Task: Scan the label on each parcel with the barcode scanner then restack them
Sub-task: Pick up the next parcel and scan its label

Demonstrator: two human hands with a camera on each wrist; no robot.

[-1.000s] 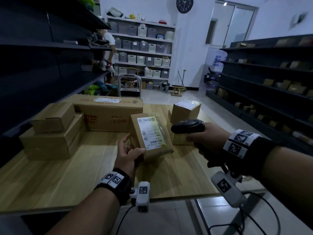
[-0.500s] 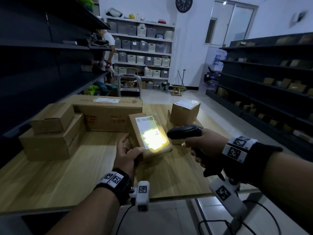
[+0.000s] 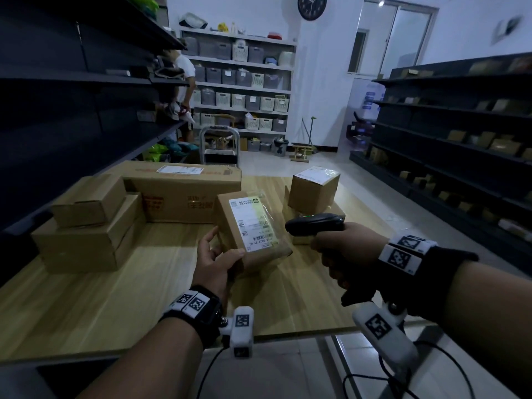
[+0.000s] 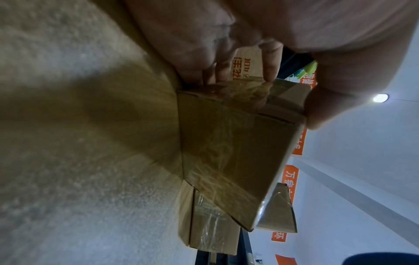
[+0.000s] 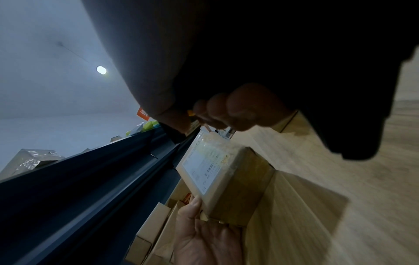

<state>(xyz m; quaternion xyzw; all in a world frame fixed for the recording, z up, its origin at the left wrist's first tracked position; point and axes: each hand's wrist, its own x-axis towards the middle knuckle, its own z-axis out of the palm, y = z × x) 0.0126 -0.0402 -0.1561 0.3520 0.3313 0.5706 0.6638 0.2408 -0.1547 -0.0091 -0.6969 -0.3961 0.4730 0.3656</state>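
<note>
My left hand grips the near corner of a small brown parcel, tilted up with one edge on the wooden table. Its white label faces me. The left wrist view shows the same parcel pinched between thumb and fingers. My right hand holds the black barcode scanner by its handle, its head pointing at the label from the right. A green light glows on top of the scanner. In the right wrist view the label is seen beyond my curled fingers.
A long carton with a label lies at the table's back. Stacked plain boxes stand at the left, and a small labelled box sits on a flat box at the right. Dark shelving lines both sides. A person stands far back left.
The scanner's bright beam lit the label half a second ago and is now off. The scanner and right hand have dropped a little; the parcel stays tilted in the left hand.
</note>
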